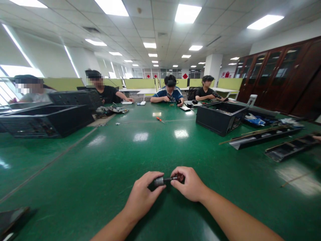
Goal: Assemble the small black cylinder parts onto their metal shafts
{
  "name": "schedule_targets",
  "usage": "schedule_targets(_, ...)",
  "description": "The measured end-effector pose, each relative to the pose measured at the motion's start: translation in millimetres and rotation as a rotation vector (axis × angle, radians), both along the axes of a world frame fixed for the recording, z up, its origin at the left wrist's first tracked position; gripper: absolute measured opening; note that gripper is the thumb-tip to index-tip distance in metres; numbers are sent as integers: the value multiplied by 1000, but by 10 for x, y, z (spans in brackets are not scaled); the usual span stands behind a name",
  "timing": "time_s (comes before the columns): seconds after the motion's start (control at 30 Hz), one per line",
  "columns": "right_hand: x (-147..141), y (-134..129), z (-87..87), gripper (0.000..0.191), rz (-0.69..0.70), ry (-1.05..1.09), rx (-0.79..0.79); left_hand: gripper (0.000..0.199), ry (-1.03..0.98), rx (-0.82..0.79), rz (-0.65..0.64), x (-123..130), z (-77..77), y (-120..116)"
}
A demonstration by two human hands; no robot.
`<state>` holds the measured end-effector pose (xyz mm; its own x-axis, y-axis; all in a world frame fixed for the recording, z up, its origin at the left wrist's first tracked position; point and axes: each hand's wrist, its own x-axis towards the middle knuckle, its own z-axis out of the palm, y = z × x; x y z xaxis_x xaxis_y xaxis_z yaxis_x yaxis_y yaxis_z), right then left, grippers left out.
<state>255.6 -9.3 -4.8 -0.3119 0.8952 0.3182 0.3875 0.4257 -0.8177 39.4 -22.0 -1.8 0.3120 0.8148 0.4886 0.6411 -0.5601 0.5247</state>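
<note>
Near the front of the green table, my left hand (142, 193) holds the thick grey cylindrical end of a small metal part (159, 181) between thumb and fingers. A thin dark shaft runs from it to the right. My right hand (188, 184) pinches the far end of that shaft, its fingertips partly hiding it. The part lies roughly level, just above the table surface. What exactly the part is, I cannot make out.
A red screwdriver (159, 119) lies mid-table. Black metal cases stand at left (47, 122) and right (218, 117). Long dark trays (263, 137) with thin rods lie at right. A dark flat object (13, 219) is at front left. Several people sit across the table.
</note>
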Motion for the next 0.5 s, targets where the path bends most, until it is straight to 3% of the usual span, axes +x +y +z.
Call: schedule_targets(0.5, 4, 22, -18, 10, -64, 13, -29, 34, 29, -67, 39, -42, -28, 51)
